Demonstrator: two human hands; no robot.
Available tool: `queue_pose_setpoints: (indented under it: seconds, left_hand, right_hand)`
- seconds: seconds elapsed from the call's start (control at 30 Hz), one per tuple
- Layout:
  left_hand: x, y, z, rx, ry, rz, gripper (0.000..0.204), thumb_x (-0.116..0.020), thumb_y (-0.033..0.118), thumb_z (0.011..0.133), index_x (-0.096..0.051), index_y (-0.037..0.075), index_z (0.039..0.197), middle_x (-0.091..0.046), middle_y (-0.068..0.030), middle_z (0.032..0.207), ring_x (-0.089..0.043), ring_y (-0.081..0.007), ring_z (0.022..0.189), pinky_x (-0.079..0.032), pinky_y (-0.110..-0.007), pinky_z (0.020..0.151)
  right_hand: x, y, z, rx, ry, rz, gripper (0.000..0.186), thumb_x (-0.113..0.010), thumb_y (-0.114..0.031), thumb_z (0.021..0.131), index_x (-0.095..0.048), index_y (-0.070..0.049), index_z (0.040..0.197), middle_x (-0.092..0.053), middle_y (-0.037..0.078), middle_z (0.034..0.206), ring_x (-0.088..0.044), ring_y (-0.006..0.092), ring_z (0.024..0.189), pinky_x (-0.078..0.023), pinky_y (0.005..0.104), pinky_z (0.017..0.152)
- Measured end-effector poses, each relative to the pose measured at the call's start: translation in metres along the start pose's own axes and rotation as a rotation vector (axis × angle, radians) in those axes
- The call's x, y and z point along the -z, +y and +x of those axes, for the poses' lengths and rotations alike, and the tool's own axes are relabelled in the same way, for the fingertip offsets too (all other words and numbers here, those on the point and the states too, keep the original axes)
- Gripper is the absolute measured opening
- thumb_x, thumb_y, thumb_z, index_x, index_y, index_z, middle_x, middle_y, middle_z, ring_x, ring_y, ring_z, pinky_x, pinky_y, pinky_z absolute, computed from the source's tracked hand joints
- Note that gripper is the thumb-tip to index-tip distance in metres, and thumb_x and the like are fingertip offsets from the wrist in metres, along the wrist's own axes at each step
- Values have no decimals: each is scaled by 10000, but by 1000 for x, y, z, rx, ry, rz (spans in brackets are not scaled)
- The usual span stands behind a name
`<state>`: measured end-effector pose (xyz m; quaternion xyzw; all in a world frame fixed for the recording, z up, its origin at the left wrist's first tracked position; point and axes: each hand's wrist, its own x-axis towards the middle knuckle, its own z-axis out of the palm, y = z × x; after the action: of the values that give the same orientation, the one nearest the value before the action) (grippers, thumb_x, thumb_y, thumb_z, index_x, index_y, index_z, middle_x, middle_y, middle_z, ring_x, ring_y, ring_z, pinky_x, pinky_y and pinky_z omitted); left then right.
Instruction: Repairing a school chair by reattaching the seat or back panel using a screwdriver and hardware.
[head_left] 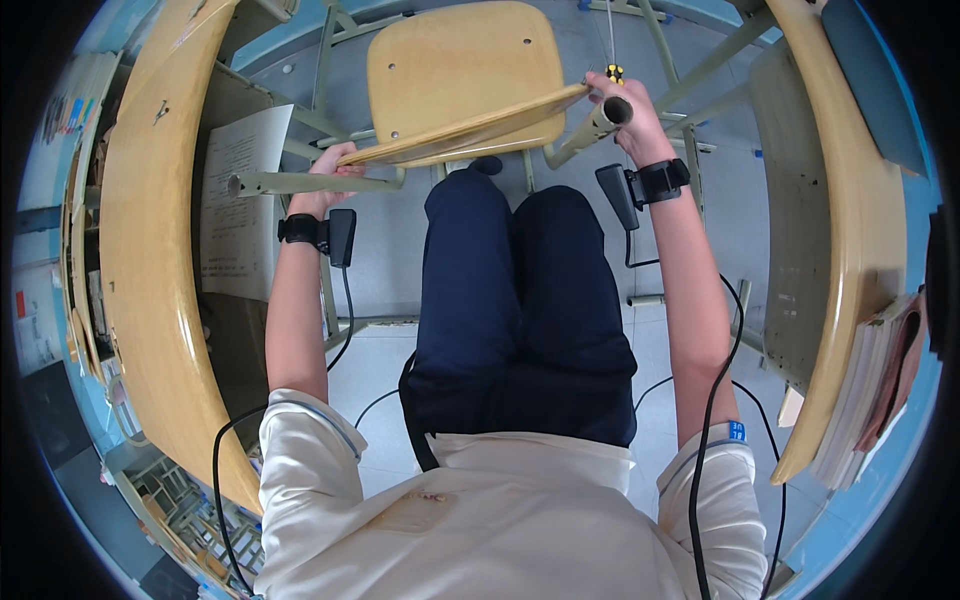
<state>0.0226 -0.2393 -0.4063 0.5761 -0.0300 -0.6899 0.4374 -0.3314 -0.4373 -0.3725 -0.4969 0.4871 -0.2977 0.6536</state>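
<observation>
Carefully: chair backrest (pixel 470 133) just beyond your knees (pixel 458 208), left hand (pixel 332 165) pinching one end, right hand (pixel 636 118) curled at the other; uneven grip could tilt it, jabbing the left frame tube (pixel 300 183) into the paper sheet (pixel 235 235); screwdriver (pixel 615 73) beside your right could drop, hold unclear

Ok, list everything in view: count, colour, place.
curved wooden panel: one, tan, upper centre
flat wooden panel: one, tan, behind it
metal tubes: several, greenish, around panels
screwdriver: one, yellow-black handle, upper right
desks: two, tan, left and right
paper: count unclear, white, left desk
books: several, mixed colours, far right
wrist devices: two, black, one each side
cables: several, black, left and right
floor: one, grey, below
shirt: one, cream, bottom
trousers: one pair, navy, centre
hands: two, bare, at curved panel's ends
</observation>
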Motion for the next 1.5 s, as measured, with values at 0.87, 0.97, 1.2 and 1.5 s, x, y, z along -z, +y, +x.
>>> queue_pose_setpoints:
  seconds: [0.87,0.97,1.2,1.5]
  left_hand:
    - [32,-4,17,37,-10,-258,225,-444,211,901,-431,96,708,-386,51,495,-371,-21,374,-377,-182,364]
    - [37,-3,17,47,-39,-223,226,-439,214,903,-438,91,713,-394,49,496,-375,-22,370,-378,-182,362]
    - [33,-4,15,43,-7,-246,228,-427,216,910,-445,89,721,-385,55,482,-381,-24,364,-362,-179,355]
    - [33,-1,13,57,16,-219,232,-437,221,909,-444,101,711,-406,52,494,-383,-26,364,-335,-184,354]
  right_hand:
    - [-57,-40,-183,378,179,271,178,-644,-75,814,-548,27,925,-626,80,744,-513,53,501,-354,177,408]
    - [-58,-44,-181,386,172,262,160,-655,-60,801,-555,33,884,-634,90,730,-510,57,497,-371,182,439]
    - [-57,-46,-178,398,156,275,135,-654,-59,799,-558,21,850,-638,90,722,-504,53,480,-357,175,416]
    - [-61,-39,-156,562,160,325,141,-664,-32,786,-531,-22,832,-599,29,640,-484,38,453,-312,166,395]
